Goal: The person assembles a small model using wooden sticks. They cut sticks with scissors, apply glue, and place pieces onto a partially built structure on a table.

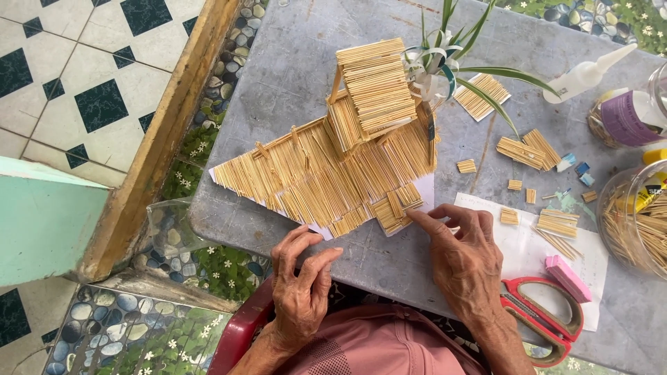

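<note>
A model house (pixel 347 146) built of toothpicks stands on a white paper base on the grey stone table (pixel 299 62). My left hand (pixel 302 285) rests at the table's near edge, fingers touching the paper base corner. My right hand (pixel 462 257) lies beside it, its index fingertip pressing a small toothpick panel (pixel 399 205) at the model's front edge. Neither hand grips anything.
Loose toothpick panels (pixel 528 149) and small pieces lie on the table and on a white sheet (pixel 535 253). Red scissors (pixel 549 316), a pink eraser (pixel 568 278), a glue bottle (pixel 587 73), toothpick jars (pixel 636 219) and a small plant (pixel 445 62) stand at right. Tiled floor lies left.
</note>
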